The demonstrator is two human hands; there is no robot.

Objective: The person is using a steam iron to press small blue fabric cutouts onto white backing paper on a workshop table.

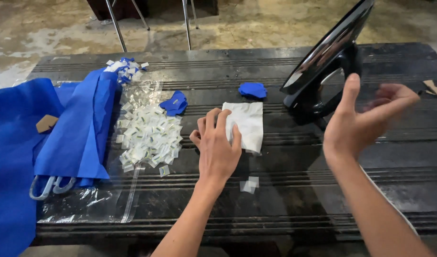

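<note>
head: dark ribbed table (380, 190); stained concrete floor (256, 24)

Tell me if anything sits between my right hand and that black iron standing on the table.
Nothing visible does. The right hand is raised, open, just right of the black iron, with only bare air between them. The left hand rests apart on the white cloth.

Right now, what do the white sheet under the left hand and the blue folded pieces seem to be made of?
White sheet: probably thin non-woven fabric or paper, matte, soft folds under the left hand. Blue folded pieces: likely non-woven fabric, matte, the same look as the large blue sheets.
</note>
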